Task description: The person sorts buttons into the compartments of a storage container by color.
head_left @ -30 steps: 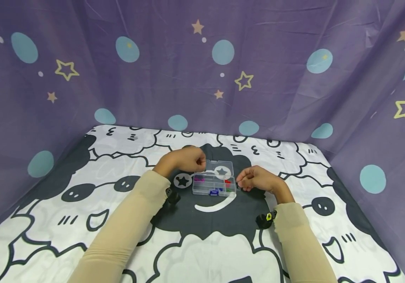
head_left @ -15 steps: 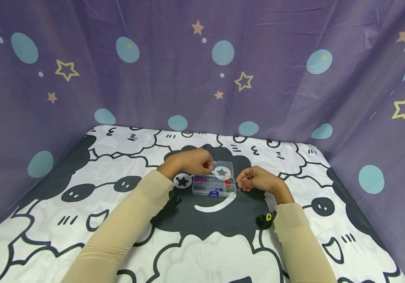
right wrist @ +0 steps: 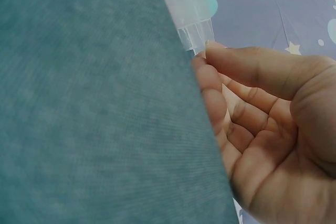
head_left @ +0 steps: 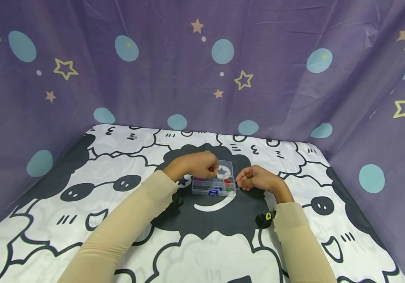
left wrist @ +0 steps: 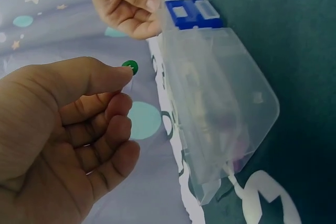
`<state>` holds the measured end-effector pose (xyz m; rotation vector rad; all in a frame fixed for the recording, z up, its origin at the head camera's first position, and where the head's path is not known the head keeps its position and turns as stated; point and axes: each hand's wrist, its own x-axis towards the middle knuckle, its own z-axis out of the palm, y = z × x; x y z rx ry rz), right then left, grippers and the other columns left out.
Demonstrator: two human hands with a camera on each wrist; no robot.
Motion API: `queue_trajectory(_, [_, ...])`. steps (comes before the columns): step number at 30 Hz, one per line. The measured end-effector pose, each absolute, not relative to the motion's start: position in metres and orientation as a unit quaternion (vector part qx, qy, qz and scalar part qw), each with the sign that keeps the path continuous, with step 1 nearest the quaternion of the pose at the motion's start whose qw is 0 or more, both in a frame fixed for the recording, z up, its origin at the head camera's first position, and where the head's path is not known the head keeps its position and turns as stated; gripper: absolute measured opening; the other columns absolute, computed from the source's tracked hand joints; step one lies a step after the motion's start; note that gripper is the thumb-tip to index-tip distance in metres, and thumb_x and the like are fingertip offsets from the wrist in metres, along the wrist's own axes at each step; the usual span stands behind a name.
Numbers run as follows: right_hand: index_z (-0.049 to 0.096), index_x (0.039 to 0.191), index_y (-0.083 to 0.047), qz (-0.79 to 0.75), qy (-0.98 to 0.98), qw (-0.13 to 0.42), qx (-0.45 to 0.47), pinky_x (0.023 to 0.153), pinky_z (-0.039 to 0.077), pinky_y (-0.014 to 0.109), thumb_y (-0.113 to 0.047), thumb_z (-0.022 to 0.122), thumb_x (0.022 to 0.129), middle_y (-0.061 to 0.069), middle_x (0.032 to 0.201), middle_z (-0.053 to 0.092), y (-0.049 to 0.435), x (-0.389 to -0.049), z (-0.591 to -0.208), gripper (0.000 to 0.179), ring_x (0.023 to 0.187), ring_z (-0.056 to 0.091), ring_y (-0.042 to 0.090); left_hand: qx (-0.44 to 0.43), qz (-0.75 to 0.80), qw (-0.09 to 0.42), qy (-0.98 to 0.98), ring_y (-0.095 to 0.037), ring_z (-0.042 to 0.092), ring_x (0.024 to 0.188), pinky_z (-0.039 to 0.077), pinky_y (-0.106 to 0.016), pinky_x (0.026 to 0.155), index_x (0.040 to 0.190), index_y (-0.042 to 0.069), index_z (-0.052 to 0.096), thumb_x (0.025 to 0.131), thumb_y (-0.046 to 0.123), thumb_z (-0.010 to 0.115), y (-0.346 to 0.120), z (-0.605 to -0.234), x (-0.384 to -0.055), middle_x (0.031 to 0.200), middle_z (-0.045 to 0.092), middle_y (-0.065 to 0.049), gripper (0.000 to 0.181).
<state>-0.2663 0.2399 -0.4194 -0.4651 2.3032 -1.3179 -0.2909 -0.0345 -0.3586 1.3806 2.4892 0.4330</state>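
Left hand point(head_left: 202, 165) pinches a green button point(left wrist: 130, 67), apart from the clear box point(head_left: 201, 191), at its far side; right hand point(head_left: 258, 178) pinches the clear box by its right end. I see the lid point(head_left: 228, 164) open, far side, blue latch point(head_left: 213, 192) near, red pieces point(head_left: 227, 183) inside right.

The left grip point(head_left: 202, 165) now sits farther toward the desk's point(head_left: 202, 255) right edge and slightly closer to its near edge, having moved from the clear box's point(head_left: 202, 187) far left corner to the middle of its hinge edge. It hides more of the lid point(head_left: 228, 167), and the wrist partly covers a printed white disc point(head_left: 188, 181).
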Motion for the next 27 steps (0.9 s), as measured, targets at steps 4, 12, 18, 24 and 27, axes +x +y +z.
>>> queue_trajectory(4, [0.070, 0.108, 0.006, -0.476, 0.833, 0.223, -0.171, 0.070, 0.056, 0.032, -0.005, 0.068, 0.095, 0.008, 0.090, 0.073, 0.240, -0.267, -0.420, 0.017, 0.075, 0.065, 0.019, 0.489, 0.150, 0.123, 0.850, -0.007, 0.040, 0.052, 0.038, -0.025, 0.059, 0.071, 0.017, 0.061, 0.095, 0.003, 0.060, -0.030, -0.362, -0.290, 0.058, 0.048, 0.007, 0.027])
queue_trajectory(12, [0.070, 0.109, 0.006, -0.474, 0.833, 0.224, -0.177, 0.071, 0.056, 0.033, -0.004, 0.067, 0.096, 0.008, 0.091, 0.073, 0.239, -0.267, -0.419, 0.017, 0.076, 0.066, 0.019, 0.524, 0.135, 0.085, 0.837, -0.008, 0.047, 0.064, 0.042, -0.025, 0.065, 0.076, 0.015, 0.066, 0.093, 0.002, 0.063, -0.022, -0.368, -0.287, 0.070, 0.054, 0.006, 0.021])
queue_trajectory(18, [0.070, 0.109, 0.006, -0.475, 0.833, 0.225, -0.175, 0.071, 0.056, 0.032, -0.004, 0.066, 0.096, 0.007, 0.090, 0.073, 0.240, -0.266, -0.418, 0.016, 0.076, 0.066, 0.019, 0.536, 0.118, 0.064, 0.834, -0.010, 0.050, 0.074, 0.044, -0.025, 0.071, 0.082, 0.014, 0.068, 0.094, 0.004, 0.064, -0.017, -0.376, -0.285, 0.081, 0.056, 0.006, 0.017])
queue_trajectory(24, [0.070, 0.109, 0.006, -0.477, 0.831, 0.226, -0.176, 0.070, 0.056, 0.032, -0.003, 0.066, 0.096, 0.007, 0.090, 0.073, 0.240, -0.265, -0.417, 0.016, 0.076, 0.065, 0.018, 0.557, 0.126, 0.052, 0.820, -0.012, 0.052, 0.076, 0.045, -0.026, 0.071, 0.082, 0.013, 0.067, 0.093, 0.003, 0.066, -0.013, -0.377, -0.282, 0.083, 0.059, 0.001, 0.015])
queue_trajectory(27, [0.070, 0.109, 0.006, -0.478, 0.831, 0.227, -0.175, 0.070, 0.056, 0.032, -0.004, 0.067, 0.096, 0.007, 0.090, 0.073, 0.240, -0.265, -0.417, 0.016, 0.076, 0.065, 0.019, 0.563, 0.125, 0.049, 0.816, -0.012, 0.053, 0.076, 0.046, -0.026, 0.071, 0.083, 0.012, 0.068, 0.093, 0.003, 0.067, -0.011, -0.377, -0.280, 0.083, 0.060, 0.001, 0.014])
